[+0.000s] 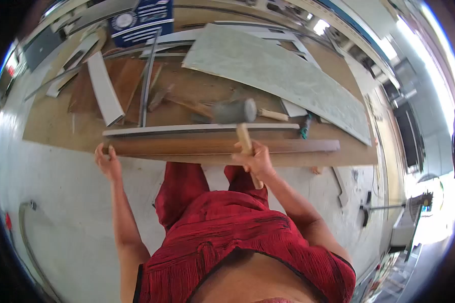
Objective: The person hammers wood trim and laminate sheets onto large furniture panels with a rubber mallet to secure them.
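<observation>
My right hand is wrapped round the wooden handle of a mallet. The mallet's grey head, smeared by motion, is above a white-topped strip. A long brown wood-look strip lies along the table's near edge. At its left end my left hand grips it, with thumb and fingers about the end. Beyond the mallet, a hammer and a wooden-handled tool lie on the table; the mallet hides part of that area.
A large pale marbled panel covers the table's right side. A metal bar, a white profile and brown boards lie at the left. A teal-handled object is near the strip's right end. A stand fan stands at the right.
</observation>
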`<state>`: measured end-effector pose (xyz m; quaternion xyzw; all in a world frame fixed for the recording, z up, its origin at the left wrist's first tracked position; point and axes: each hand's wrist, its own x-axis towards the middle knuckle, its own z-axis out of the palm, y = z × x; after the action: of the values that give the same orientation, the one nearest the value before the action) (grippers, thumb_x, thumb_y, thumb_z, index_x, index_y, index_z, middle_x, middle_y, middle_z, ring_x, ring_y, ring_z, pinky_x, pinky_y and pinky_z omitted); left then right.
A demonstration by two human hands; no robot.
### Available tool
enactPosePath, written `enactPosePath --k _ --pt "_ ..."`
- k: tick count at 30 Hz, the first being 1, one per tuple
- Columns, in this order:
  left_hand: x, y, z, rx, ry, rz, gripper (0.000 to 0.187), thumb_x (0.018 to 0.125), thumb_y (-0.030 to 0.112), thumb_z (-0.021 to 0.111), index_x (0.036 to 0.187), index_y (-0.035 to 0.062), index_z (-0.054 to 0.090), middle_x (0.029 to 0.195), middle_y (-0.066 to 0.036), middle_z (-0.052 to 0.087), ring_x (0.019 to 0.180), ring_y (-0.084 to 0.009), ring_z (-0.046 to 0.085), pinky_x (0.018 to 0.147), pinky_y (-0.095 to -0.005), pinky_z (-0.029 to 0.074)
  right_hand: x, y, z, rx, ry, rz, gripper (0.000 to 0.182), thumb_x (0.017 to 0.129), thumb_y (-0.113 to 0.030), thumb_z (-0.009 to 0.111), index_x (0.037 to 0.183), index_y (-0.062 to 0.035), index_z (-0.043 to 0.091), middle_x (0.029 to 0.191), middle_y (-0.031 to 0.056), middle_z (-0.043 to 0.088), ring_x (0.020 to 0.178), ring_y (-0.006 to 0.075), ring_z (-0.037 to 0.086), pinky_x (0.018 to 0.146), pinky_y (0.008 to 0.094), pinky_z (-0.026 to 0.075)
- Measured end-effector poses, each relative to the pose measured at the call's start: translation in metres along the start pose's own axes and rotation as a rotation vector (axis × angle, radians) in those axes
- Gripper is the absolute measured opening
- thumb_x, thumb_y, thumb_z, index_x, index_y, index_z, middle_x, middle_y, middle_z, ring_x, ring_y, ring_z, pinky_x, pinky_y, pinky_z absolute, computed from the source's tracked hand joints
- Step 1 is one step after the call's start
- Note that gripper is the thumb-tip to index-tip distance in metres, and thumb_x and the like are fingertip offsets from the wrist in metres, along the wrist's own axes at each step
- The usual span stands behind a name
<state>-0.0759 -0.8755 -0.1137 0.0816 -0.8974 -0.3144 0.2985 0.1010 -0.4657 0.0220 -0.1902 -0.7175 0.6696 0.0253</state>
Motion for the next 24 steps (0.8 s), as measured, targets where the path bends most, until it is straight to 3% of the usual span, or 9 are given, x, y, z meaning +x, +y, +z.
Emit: enactPosePath --k 4,7,11,14,17,20,24 --pt "-0.01 0.021 -0.003 0.148 -0.137 -0.093 0.056 0.086 0.047 0.053 0.124 0.0066 0.05 0.13 -0.014 0.045 0.126 -0.0313 0.034 0.1 -0.0452 0.032 -0.004 0.025 -0.08 0.078 0.393 -0.061 0.02 0.074 -0.011 0.073 0.085 -0.0071 0.057 0.058 -0.0028 0.05 0.039 0.0055 0.041 0.036 0.0214 0.033" --pt "-0.013 0.019 0.003 0.185 -0.131 -0.228 0.063 0.084 0.051 0.054 0.128 0.0065 0.046 0.136 -0.014 0.039 0.128 -0.031 0.031 0.101 -0.0456 0.032 -0.015 0.044 -0.123 0.203 0.612 -0.066 0.017 0.076 -0.01 0.071 0.08 -0.0084 0.055 0.055 -0.0026 0.046 0.037 0.0076 0.04 0.034 0.0228 0.033" --pt "0.0 0.009 0.004 0.291 -0.18 -0.203 0.067 0.079 0.053 0.058 0.123 0.0019 0.051 0.125 -0.019 0.049 0.125 -0.032 0.037 0.099 -0.0442 0.033 -0.028 0.074 -0.163 0.309 0.768 0.018 0.018 0.074 -0.009 0.072 0.076 -0.0072 0.054 0.054 -0.0007 0.047 0.037 0.0093 0.042 0.034 0.0245 0.032" --pt "0.016 0.005 0.0 0.209 -0.253 -0.313 0.067 0.078 0.051 0.059 0.12 -0.001 0.053 0.117 -0.021 0.055 0.116 -0.0336 0.046 0.096 -0.045 0.036 -0.034 0.098 -0.175 0.333 0.788 0.088 0.016 0.075 -0.008 0.07 0.076 -0.007 0.054 0.055 -0.0003 0.046 0.036 0.0101 0.042 0.033 0.0249 0.032" --pt "0.029 -0.046 0.019 0.037 -0.271 -0.361 0.058 0.077 0.043 0.064 0.115 0.0 0.056 0.099 -0.016 0.061 0.088 -0.0276 0.06 0.076 -0.0409 0.048 -0.035 0.115 -0.177 0.347 0.767 0.09 0.015 0.077 -0.009 0.069 0.078 -0.0069 0.054 0.056 -0.0003 0.046 0.036 0.0108 0.042 0.032 0.0249 0.032" --pt "0.022 0.004 -0.004 -0.372 -0.265 -0.656 0.037 0.075 0.032 0.069 0.099 0.0044 0.061 0.078 -0.008 0.06 0.063 -0.0161 0.056 0.052 -0.0297 0.046 -0.034 0.11 -0.172 0.327 0.756 0.09 0.015 0.077 -0.009 0.068 0.078 -0.0067 0.053 0.057 -0.0005 0.046 0.035 0.0108 0.041 0.032 0.0251 0.032" --pt "0.021 0.017 -0.011 -0.494 -0.272 -0.779 0.029 0.071 0.025 0.073 0.09 0.0088 0.057 0.07 -0.003 0.056 0.046 -0.0104 0.047 0.037 -0.0213 0.036 -0.032 0.11 -0.169 0.279 0.741 0.087 0.016 0.076 -0.008 0.068 0.078 -0.0066 0.053 0.055 -0.0006 0.046 0.035 0.0105 0.041 0.032 0.0249 0.032"
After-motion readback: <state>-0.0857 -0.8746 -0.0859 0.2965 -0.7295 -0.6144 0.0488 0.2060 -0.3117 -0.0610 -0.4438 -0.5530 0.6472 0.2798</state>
